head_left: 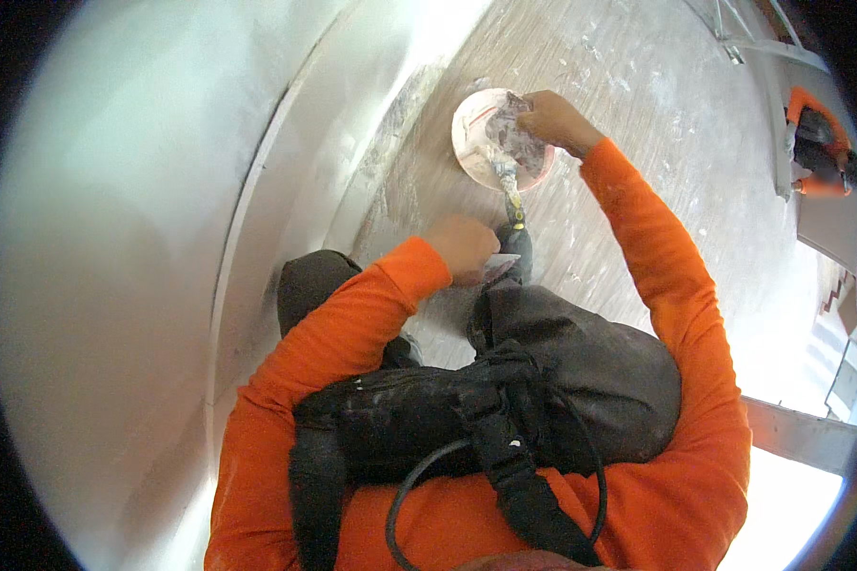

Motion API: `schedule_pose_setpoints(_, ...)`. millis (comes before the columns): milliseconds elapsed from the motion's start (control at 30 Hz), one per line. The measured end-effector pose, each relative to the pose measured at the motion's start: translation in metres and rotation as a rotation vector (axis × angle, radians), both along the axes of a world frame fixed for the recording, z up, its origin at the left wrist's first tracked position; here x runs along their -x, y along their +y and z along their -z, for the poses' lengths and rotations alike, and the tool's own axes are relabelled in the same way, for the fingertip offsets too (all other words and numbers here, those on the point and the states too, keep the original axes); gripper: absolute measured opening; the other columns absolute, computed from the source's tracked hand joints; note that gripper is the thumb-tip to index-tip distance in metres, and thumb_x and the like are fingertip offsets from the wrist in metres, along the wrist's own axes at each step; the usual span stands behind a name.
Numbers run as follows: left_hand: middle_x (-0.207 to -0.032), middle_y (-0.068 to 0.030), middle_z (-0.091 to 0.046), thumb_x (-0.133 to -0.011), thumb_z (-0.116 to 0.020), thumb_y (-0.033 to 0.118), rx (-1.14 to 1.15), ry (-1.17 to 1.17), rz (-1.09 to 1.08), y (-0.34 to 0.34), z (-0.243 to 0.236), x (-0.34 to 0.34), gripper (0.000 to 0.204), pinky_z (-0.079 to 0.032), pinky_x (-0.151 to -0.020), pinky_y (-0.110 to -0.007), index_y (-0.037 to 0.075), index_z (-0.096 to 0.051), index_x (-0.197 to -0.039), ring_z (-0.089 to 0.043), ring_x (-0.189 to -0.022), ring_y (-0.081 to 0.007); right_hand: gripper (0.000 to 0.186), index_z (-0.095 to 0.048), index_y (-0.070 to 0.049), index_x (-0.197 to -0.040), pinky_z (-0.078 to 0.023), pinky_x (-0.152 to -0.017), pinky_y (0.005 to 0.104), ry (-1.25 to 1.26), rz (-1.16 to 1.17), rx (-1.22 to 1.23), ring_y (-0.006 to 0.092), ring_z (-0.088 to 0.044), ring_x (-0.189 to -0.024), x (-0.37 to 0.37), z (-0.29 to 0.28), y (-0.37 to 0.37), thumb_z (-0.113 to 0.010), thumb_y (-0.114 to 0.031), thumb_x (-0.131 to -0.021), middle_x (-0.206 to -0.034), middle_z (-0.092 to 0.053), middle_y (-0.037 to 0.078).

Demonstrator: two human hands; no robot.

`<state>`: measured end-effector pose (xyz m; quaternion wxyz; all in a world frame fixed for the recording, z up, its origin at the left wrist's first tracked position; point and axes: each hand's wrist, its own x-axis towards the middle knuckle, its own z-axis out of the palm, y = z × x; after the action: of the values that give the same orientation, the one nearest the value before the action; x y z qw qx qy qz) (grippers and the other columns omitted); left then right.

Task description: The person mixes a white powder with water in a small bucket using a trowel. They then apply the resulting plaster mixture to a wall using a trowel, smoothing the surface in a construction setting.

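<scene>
My right hand [554,122] is closed at the right rim of a round white bucket [468,157]. Beneath its fingers, inside the bucket, shows a smeared grey-brown patch [516,136]; whether the hand grips it I cannot tell. A tool handle [513,202], black and yellow and caked with pale material, slopes out over the bucket's near rim. Closer to my body, my left hand [462,245] is closed around a thin flat scraper [501,267] with a pale blade. Its handle is hidden in the hand.
A pale wall panel [133,238] rises along my left. My bent legs in dark trousers [581,371] lie below the hands. The wood-look floor [628,219] is streaked with white dust. Another person in orange [819,143] is at the far right, near a metal frame [776,52].
</scene>
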<state>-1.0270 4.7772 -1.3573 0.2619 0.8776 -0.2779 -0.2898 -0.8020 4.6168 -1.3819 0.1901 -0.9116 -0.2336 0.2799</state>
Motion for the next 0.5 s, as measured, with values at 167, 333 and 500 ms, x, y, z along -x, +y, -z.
schedule_pose_setpoints(167, -0.091, -0.0162, -0.07, -0.079, -0.06, 0.02, -0.049, 0.069, 0.043, -0.001, -0.014, -0.004, 0.019, -0.052, -0.079, -0.05, 0.01, -0.07, -0.092, -0.068, -0.088, -0.0371, 0.031, -0.072, -0.005, -0.105, -0.054, -0.082, 0.0476, -0.217, -0.121, 0.098, 0.0394, -0.069, -0.093, -0.016, 0.088, 0.018, -0.059, -0.025, -0.085, -0.101, -0.071, 0.021)
schedule_pose_setpoints(333, -0.09, -0.0161, -0.071, -0.08, -0.061, 0.022, -0.075, 0.083, 0.022, 0.005, -0.011, -0.009, 0.019, -0.052, -0.078, -0.05, 0.011, -0.07, -0.092, -0.068, -0.087, -0.0374, 0.031, -0.072, -0.009, -0.111, -0.055, -0.084, 0.0443, -0.299, -0.207, 0.094, 0.0351, -0.069, -0.099, 0.009, 0.101, 0.035, -0.059, -0.015, -0.083, -0.107, -0.071, 0.018)
schedule_pose_setpoints(500, -0.091, -0.016, -0.071, -0.082, -0.061, 0.024, -0.087, 0.082, -0.003, 0.013, -0.005, -0.004, 0.019, -0.052, -0.079, -0.05, 0.012, -0.07, -0.093, -0.068, -0.087, -0.0375, 0.034, -0.073, -0.004, -0.109, -0.054, -0.081, 0.0427, -0.067, -0.242, 0.192, 0.035, -0.07, -0.09, 0.04, 0.091, 0.054, -0.059, -0.011, -0.079, -0.098, -0.072, 0.019)
